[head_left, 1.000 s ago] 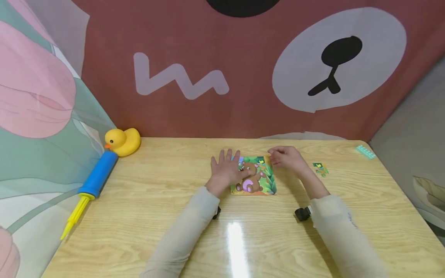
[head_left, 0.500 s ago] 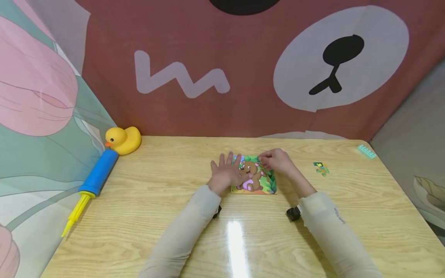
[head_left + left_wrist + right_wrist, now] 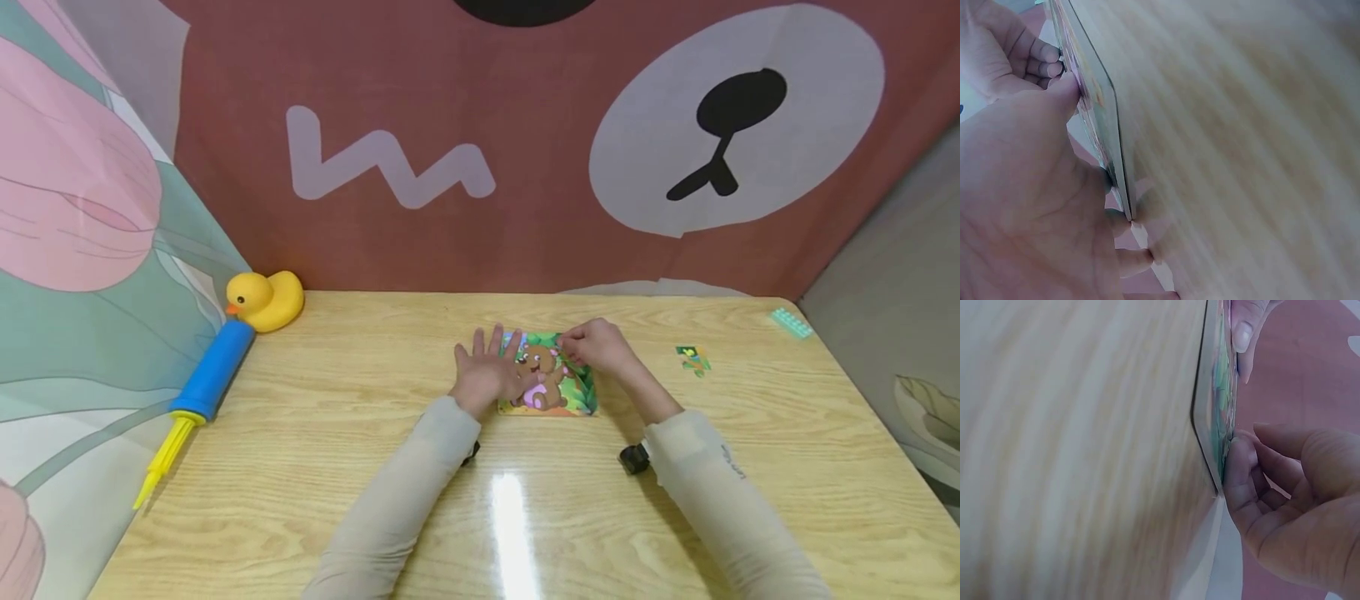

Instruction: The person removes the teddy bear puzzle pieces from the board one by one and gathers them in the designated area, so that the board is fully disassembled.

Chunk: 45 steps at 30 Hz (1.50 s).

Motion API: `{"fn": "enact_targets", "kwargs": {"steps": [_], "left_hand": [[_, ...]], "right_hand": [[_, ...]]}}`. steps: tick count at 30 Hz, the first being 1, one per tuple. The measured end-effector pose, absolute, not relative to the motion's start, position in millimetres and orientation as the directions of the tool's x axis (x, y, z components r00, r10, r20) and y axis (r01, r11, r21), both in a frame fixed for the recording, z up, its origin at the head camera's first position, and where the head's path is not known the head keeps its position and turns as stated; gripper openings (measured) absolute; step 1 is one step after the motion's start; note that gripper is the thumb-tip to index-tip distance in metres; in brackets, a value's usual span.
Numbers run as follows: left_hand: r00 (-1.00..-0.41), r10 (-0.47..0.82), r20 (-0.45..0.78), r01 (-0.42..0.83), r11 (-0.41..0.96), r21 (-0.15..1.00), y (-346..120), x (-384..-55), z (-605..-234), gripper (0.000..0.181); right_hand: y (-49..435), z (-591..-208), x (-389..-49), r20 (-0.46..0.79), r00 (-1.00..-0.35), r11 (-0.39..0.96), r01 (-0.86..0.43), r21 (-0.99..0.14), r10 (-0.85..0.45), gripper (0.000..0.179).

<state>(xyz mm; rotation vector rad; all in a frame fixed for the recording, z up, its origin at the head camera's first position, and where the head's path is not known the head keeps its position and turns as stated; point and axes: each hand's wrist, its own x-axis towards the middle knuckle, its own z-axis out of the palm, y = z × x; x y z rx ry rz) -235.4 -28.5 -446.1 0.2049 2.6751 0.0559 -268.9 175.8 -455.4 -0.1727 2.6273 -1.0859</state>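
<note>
On the table lies a picture puzzle with a brown bear among green leaves. My left hand rests over its left side with spread fingers, the thumb on the bear. In the left wrist view its thumb meets the puzzle's surface. My right hand is at the puzzle's upper right part, fingers bent and fingertips together. Those fingertips are right at the puzzle's face in the right wrist view; I cannot tell whether they hold a piece. Some loose puzzle pieces lie to the right.
A yellow rubber duck stands at the back left, with a blue and yellow hand pump in front of it. A mint-green toy block lies by the back right corner. Fabric with a bear print rises behind the wooden table.
My right hand has moved left from beside the puzzle's upper right corner onto its upper right part, then stayed there. The left hand and the loose pieces keep their places.
</note>
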Motion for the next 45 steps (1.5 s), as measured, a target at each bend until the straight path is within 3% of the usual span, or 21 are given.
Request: {"fn": "enact_targets", "kwargs": {"steps": [15, 31, 45], "left_hand": [[-0.885, 0.149, -0.441, 0.159, 0.987, 0.013, -23.3, -235.9, -445.8, 0.090], [-0.888, 0.148, -0.435, 0.144, 0.989, 0.042, -24.9, -234.9, -444.9, 0.090], [-0.888, 0.149, -0.435, 0.141, 0.989, 0.051, -24.9, -235.6, -443.6, 0.088]], "right_hand": [[176.9, -455.4, -268.0, -0.235, -0.951, 0.646, 0.050, -0.762, -0.203, 0.033], [174.5, -454.7, -272.0, -0.276, -0.943, 0.562, 0.128, -0.817, -0.186, 0.024], [178.0, -462.5, -280.8, -0.316, -0.924, 0.456, 0.191, -0.869, -0.217, 0.027]]}}
